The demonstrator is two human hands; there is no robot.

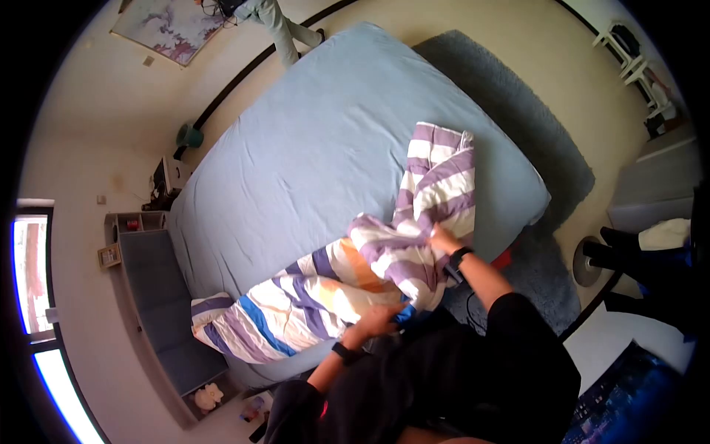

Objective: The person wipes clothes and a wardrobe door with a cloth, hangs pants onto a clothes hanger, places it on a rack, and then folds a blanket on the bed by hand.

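Note:
A quilt point(444, 194) with purple, white, blue and orange stripes lies bunched along the near side of the bed point(310, 170), which has a light blue sheet. One folded part of it stretches toward the foot of the bed. My right hand point(445, 241), with a dark band on the wrist, grips the purple and white part. Lower and to the left, my left hand point(376, 323) is closed on the quilt's near edge, also with a dark band on its wrist. Some of its fingers are hidden by the cloth.
A padded grey headboard point(159, 311) with shelves stands at the left. Grey shaggy rug point(525, 111) surrounds the bed's foot. Another person's legs point(282, 33) show beyond the far side. A round metal base point(588, 263) and white chairs point(634, 66) are at the right.

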